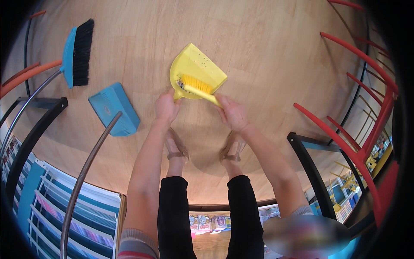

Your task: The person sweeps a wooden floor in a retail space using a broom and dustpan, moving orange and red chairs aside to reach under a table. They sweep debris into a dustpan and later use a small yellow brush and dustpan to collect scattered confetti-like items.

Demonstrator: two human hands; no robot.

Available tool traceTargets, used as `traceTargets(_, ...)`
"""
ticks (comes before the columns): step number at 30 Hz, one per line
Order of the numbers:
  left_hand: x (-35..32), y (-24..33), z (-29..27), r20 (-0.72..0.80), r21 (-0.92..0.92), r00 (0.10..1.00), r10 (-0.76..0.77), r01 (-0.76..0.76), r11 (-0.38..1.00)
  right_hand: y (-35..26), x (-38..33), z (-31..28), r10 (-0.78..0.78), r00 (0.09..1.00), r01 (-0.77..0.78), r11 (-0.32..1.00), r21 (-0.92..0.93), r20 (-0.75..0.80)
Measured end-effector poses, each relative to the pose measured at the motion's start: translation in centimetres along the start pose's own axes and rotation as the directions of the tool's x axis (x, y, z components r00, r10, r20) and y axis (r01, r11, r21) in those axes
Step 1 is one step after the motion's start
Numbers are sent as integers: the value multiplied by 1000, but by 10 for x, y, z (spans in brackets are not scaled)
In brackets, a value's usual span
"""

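Observation:
Just ahead of my feet, a yellow dustpan [189, 64] is held over the wooden floor, its wide lip toward the upper right. My left hand [167, 106] is closed round its short handle. In my right hand [233, 113] is a yellow hand brush [199, 91], gripped by the handle, with its bristles inside the pan. A small clump of dark and pale debris [180, 84] lies at the left end of the bristles, near the pan's handle side. Several dark specks [202, 58] dot the pan toward its lip.
To the left are a blue broom [69, 56] with black bristles and a blue long-handled dustpan [114, 108]. Red chair legs [366, 47] and a black metal frame [312, 172] stand at the right. Another black frame [32, 125] and a shelf rack [77, 211] are at the left.

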State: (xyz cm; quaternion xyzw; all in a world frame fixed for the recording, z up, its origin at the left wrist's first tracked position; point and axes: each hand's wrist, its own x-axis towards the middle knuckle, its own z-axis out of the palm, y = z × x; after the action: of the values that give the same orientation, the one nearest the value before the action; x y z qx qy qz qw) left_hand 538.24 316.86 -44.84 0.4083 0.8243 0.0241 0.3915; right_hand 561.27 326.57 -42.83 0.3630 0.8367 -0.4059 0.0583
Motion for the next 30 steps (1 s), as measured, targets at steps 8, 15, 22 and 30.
traceTargets(8, -9, -13, 4, 17, -57, 1000, -18, 19, 998, 16, -40, -22, 249, 956, -217, 957, 192, -156)
traceTargets(15, -25, -27, -1, -51, 25, 998, -26, 27, 999, 33, -21, -11, 634, 650, -536, 773, 339, -420)
traceTargets(22, -23, 9, -23, 93, 65, 979, -181, 175, 982, 4, 27, 3, 522, 782, -460, 852, 249, -340)
traceTargets(30, -19, 0, -9, 23, 14, 992, -121, 121, 993, 0, 10, -5, -5, 995, 8, 1000, 28, -97)
